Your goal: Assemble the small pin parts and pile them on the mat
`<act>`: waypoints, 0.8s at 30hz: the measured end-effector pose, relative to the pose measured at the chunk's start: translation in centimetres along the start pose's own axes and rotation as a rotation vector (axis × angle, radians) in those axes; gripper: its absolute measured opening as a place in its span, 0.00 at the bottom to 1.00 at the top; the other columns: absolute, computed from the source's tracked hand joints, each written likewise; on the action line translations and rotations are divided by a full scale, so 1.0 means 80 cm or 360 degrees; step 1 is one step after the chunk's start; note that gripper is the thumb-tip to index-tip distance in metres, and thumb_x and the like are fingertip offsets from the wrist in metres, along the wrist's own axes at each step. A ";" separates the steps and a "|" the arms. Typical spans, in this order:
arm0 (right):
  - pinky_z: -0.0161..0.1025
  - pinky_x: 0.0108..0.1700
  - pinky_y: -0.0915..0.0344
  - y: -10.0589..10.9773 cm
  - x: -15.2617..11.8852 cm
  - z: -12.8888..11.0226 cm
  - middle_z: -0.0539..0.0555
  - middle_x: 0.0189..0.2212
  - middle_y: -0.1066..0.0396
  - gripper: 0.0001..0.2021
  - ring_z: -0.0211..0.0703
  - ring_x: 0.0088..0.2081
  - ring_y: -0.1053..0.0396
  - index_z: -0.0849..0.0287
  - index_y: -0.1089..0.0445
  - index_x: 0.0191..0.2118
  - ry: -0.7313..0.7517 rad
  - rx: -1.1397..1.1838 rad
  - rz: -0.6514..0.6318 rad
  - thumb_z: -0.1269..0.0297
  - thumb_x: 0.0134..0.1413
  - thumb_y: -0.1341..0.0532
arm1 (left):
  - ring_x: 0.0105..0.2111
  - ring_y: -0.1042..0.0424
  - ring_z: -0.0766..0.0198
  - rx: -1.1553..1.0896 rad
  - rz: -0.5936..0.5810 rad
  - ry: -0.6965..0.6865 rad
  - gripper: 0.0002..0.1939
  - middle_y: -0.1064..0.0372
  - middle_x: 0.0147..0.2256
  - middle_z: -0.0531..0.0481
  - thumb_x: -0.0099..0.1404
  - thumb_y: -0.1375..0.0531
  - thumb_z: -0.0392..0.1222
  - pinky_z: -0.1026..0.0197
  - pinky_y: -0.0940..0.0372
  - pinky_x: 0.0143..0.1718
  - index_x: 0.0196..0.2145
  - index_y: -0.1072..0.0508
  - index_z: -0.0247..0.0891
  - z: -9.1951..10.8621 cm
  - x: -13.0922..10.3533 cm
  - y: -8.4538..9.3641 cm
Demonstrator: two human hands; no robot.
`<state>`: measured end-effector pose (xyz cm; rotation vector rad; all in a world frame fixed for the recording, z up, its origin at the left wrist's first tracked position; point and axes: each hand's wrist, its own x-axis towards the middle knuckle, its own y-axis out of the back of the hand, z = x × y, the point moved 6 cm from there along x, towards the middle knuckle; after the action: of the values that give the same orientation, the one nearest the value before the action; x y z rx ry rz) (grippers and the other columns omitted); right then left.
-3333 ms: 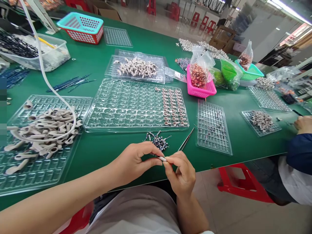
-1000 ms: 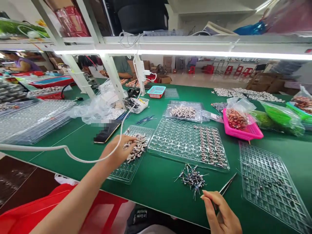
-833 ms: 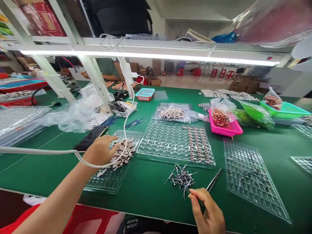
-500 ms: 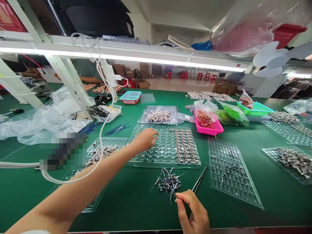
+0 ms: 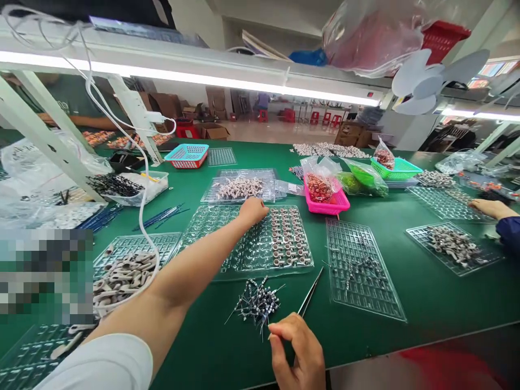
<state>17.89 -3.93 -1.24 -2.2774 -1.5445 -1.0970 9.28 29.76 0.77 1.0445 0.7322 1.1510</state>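
My left hand reaches over the clear moulded tray, fingers closed at the left side of the rows of beige ring-shaped parts; whatever it holds is too small to tell. Lower down, my right hand has the metal tweezers in its grip, their tips pointing up and away. Its thumb and index finger are nearly pinched beside a pile of small dark components with wire leads. Behind the tray, more beige parts lie heaped on a second clear tray.
Beige parts are heaped at left, near a hanging white cable. To the right stand a pink basket and a clear tray with components. Another person's hand is at the far right.
The view has turned to the right, bringing another person's hand into sight. My left hand has moved right over the tray, up to the top of the filled rows.
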 end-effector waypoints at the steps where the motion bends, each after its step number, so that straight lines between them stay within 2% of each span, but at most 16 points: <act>1: 0.38 0.35 0.30 0.002 0.002 -0.002 0.50 0.28 0.27 0.08 0.39 0.29 0.28 0.56 0.29 0.41 -0.0007 0.0009 -0.0040 0.74 0.59 0.42 | 0.47 0.27 0.55 -0.0031 0.0026 -0.0004 0.16 0.31 0.52 0.42 0.71 0.40 0.45 0.48 0.29 0.47 0.53 0.30 0.35 0.002 -0.004 0.005; 3: 0.37 0.34 0.30 0.007 0.003 -0.003 0.51 0.29 0.27 0.09 0.39 0.30 0.28 0.56 0.29 0.42 -0.0046 0.0041 -0.0077 0.75 0.60 0.43 | 0.45 0.27 0.56 -0.0106 0.0066 -0.0023 0.15 0.29 0.49 0.43 0.71 0.40 0.45 0.49 0.29 0.46 0.50 0.29 0.34 0.007 -0.016 0.016; 5: 0.37 0.32 0.30 0.012 0.002 -0.001 0.50 0.29 0.28 0.10 0.39 0.30 0.29 0.55 0.29 0.43 -0.0126 0.0078 -0.0057 0.75 0.60 0.44 | 0.41 0.27 0.56 -0.0198 0.0087 -0.0055 0.12 0.26 0.41 0.43 0.70 0.41 0.45 0.51 0.30 0.44 0.43 0.26 0.32 0.014 -0.036 0.029; 8: 0.35 0.31 0.31 0.019 -0.001 0.006 0.50 0.30 0.29 0.09 0.38 0.29 0.30 0.55 0.30 0.43 -0.0268 0.0090 -0.0034 0.74 0.62 0.44 | 0.35 0.27 0.57 -0.0369 0.0068 -0.0140 0.11 0.25 0.33 0.42 0.66 0.41 0.44 0.54 0.33 0.39 0.35 0.26 0.32 0.024 -0.087 0.046; 10: 0.35 0.31 0.32 0.025 0.001 0.007 0.51 0.31 0.28 0.08 0.39 0.31 0.29 0.55 0.29 0.43 -0.0310 0.0009 -0.0057 0.72 0.62 0.43 | 0.33 0.27 0.59 -0.0490 0.0018 -0.0204 0.12 0.25 0.34 0.44 0.65 0.41 0.44 0.58 0.33 0.35 0.41 0.27 0.33 0.028 -0.135 0.055; 13: 0.37 0.36 0.31 0.034 0.010 0.007 0.52 0.34 0.28 0.07 0.40 0.35 0.29 0.55 0.29 0.43 -0.0288 -0.0241 -0.0145 0.71 0.62 0.41 | 0.34 0.27 0.59 -0.0701 -0.0153 -0.0298 0.18 0.25 0.35 0.46 0.67 0.44 0.46 0.59 0.33 0.34 0.52 0.30 0.35 0.026 -0.211 0.062; 16: 0.40 0.40 0.30 0.033 0.022 0.009 0.53 0.39 0.28 0.07 0.43 0.40 0.29 0.55 0.30 0.45 -0.0246 -0.0465 -0.0280 0.68 0.62 0.40 | 0.36 0.28 0.58 -0.0879 -0.0325 -0.0287 0.18 0.26 0.37 0.46 0.69 0.48 0.50 0.57 0.34 0.36 0.47 0.27 0.37 0.014 -0.267 0.059; 18: 0.43 0.44 0.30 0.024 0.029 0.011 0.55 0.41 0.28 0.09 0.45 0.43 0.30 0.55 0.31 0.47 -0.0214 -0.0591 -0.0394 0.66 0.62 0.39 | 0.35 0.29 0.58 -0.1023 -0.0409 -0.0230 0.17 0.27 0.35 0.47 0.68 0.48 0.52 0.58 0.33 0.35 0.43 0.26 0.38 0.005 -0.285 0.051; 20: 0.46 0.45 0.31 0.013 0.035 0.013 0.55 0.41 0.28 0.11 0.47 0.44 0.30 0.56 0.31 0.49 -0.0162 -0.0722 -0.0471 0.64 0.61 0.39 | 0.33 0.29 0.59 -0.1214 -0.0473 -0.0162 0.17 0.27 0.33 0.49 0.67 0.47 0.53 0.58 0.33 0.35 0.41 0.26 0.38 -0.001 -0.292 0.040; 24: 0.44 0.41 0.34 -0.007 0.042 0.016 0.54 0.35 0.28 0.03 0.46 0.38 0.31 0.57 0.30 0.41 -0.0042 -0.0944 -0.0561 0.67 0.63 0.41 | 0.33 0.28 0.60 -0.1599 -0.0642 -0.0046 0.17 0.27 0.35 0.47 0.63 0.42 0.54 0.58 0.31 0.37 0.39 0.27 0.37 -0.004 -0.290 0.015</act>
<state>18.67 -0.53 -0.08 -2.4100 -1.8756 -1.8346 2.13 7.67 0.69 0.0565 0.2363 0.9523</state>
